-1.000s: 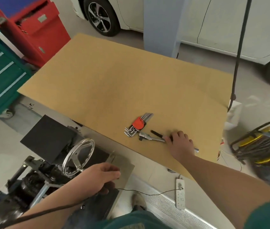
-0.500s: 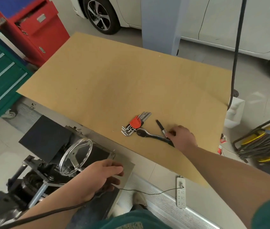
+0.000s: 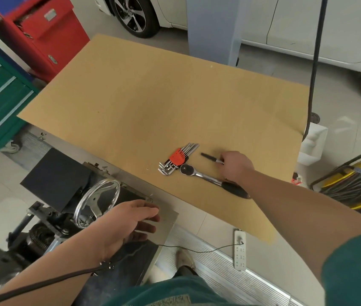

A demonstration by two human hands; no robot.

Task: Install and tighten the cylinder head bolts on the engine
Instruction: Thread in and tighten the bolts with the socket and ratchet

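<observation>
Now right hand fingers pinch the black bit; left hand fingers loosely spread.

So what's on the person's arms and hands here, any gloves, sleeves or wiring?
No gloves: both the left hand and right hand are bare, forearms uncovered. A dark teal short sleeve covers the right upper arm. A thin black cable runs along the left forearm to a small fitting near the wrist.

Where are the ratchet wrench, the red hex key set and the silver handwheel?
ratchet wrench (image 3: 210, 179): head view, on its chrome shaft.
hex key set (image 3: 177, 157): head view, on its red holder.
handwheel (image 3: 82, 204): head view, on its rim.
</observation>
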